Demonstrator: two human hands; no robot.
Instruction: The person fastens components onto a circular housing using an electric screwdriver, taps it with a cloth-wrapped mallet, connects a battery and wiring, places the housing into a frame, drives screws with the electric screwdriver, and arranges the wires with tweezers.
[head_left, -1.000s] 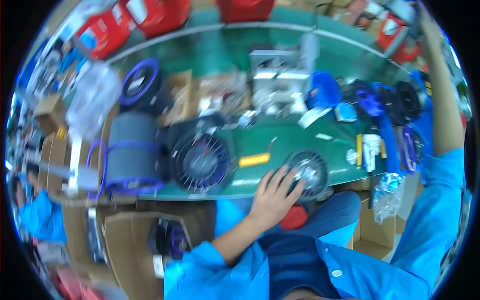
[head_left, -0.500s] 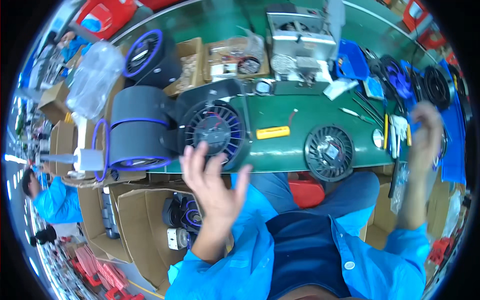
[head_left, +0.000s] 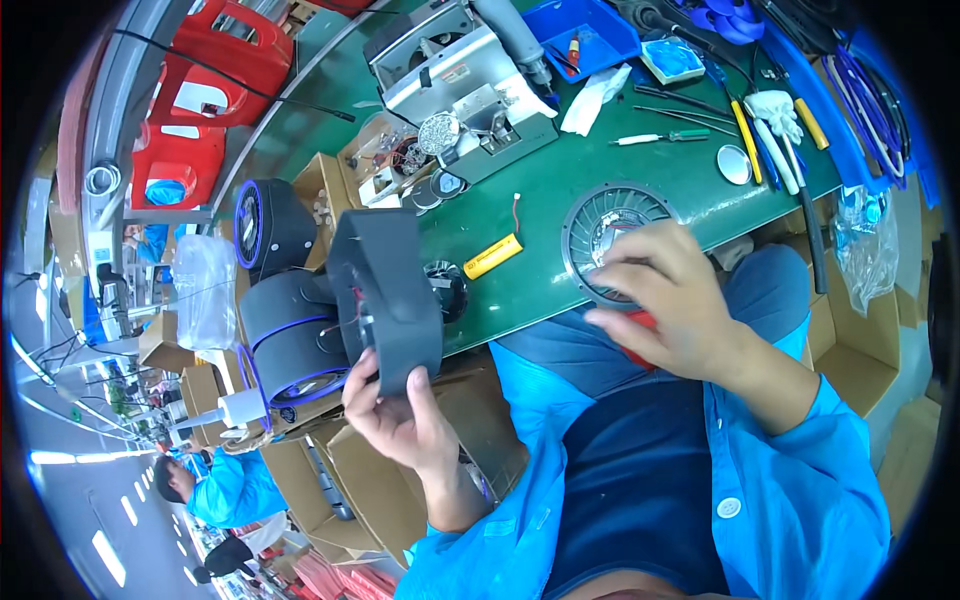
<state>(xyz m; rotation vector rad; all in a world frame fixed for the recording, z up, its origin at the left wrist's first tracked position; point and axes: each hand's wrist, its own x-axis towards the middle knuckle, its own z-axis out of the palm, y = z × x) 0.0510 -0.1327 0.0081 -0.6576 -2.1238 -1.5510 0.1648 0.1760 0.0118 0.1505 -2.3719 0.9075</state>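
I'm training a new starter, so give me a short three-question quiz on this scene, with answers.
1. Which hand is holding the dark grey housing?
2. True or false: the yellow cylinder lies between that housing and the finned disc.
3. The open tray near the top of the picture is: A red, B blue, C green?

Key:
1. The left hand
2. True
3. B

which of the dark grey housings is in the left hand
The angular housing, gripped at its lower end; the rounded, purple-ringed housings to its left have no hand on them.
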